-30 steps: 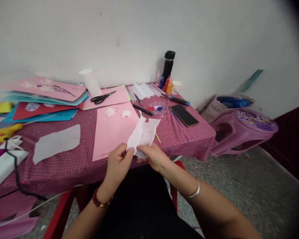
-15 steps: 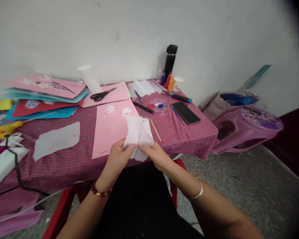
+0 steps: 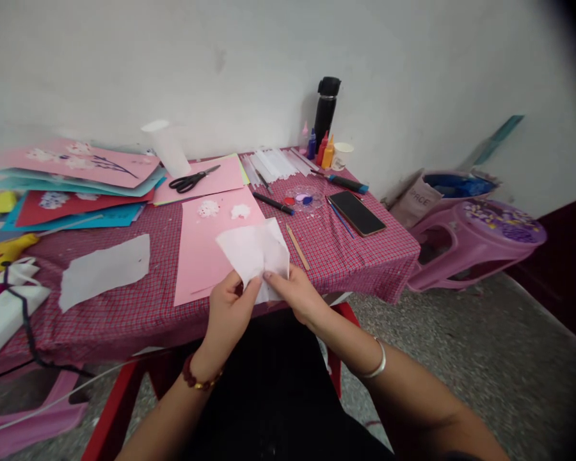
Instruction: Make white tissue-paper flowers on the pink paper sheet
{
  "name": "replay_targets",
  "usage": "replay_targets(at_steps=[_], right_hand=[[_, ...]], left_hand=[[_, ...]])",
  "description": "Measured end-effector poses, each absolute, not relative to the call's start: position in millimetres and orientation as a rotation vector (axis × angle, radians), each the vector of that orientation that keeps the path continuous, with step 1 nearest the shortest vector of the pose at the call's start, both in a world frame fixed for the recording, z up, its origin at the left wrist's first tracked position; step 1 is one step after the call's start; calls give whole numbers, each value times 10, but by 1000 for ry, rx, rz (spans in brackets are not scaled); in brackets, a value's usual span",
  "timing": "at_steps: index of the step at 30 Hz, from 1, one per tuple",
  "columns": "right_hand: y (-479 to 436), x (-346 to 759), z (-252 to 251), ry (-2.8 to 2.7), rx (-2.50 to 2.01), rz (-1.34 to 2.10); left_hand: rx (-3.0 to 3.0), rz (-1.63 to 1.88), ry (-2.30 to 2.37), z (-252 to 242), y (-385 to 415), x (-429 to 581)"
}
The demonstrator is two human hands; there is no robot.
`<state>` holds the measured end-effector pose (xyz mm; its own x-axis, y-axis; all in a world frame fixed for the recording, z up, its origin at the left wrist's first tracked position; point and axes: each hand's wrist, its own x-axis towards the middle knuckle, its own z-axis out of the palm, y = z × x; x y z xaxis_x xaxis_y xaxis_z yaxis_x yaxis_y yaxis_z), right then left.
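A creased white tissue (image 3: 256, 248) is pinched between both hands at the table's front edge. My left hand (image 3: 234, 304) closes its thumb and fingers on the tissue's lower left part. My right hand (image 3: 300, 293) grips its lower right part, the two thumbs almost touching. Behind the tissue lies a pink sheet (image 3: 196, 256), partly covered by it. Two small white crumpled clusters rest on that sheet, a speckled one (image 3: 208, 209) and a plainer one (image 3: 240, 211). A wooden stick (image 3: 297, 247) lies just right of the tissue.
Black scissors (image 3: 187, 182) lie on pink paper. A phone (image 3: 356, 213), paint palette (image 3: 305, 200), black pen (image 3: 273, 203) and black bottle (image 3: 326, 112) are to the right. Leftward are a white sheet (image 3: 105, 270), a card stack (image 3: 86, 168) and a yellow glue gun (image 3: 9, 250).
The tissue has spread wider, its upper part now fanning out to the left over the pink sheet. Both hands still hold it, and the view has shifted slightly.
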<state>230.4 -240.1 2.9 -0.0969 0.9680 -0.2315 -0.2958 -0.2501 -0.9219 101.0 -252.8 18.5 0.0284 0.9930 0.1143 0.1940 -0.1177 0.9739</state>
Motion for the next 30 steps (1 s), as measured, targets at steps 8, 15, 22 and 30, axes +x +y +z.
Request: replay_targets(at_steps=[8, 15, 22, 30], right_hand=[[-2365, 2293, -26, -982, -1140, 1476], [-2423, 2419, 42, -1000, -982, 1636], [-2476, 2462, 56, -1018, -909, 1628], [-2479, 2512, 55, -931, -817, 1701]], left_hand=[[1664, 1250, 1459, 191, -2525, 982], [1493, 1187, 1356, 174, -2476, 1011], [1221, 1214, 1040, 190, -2490, 1060], [1191, 1216, 1025, 224, -2501, 1002]])
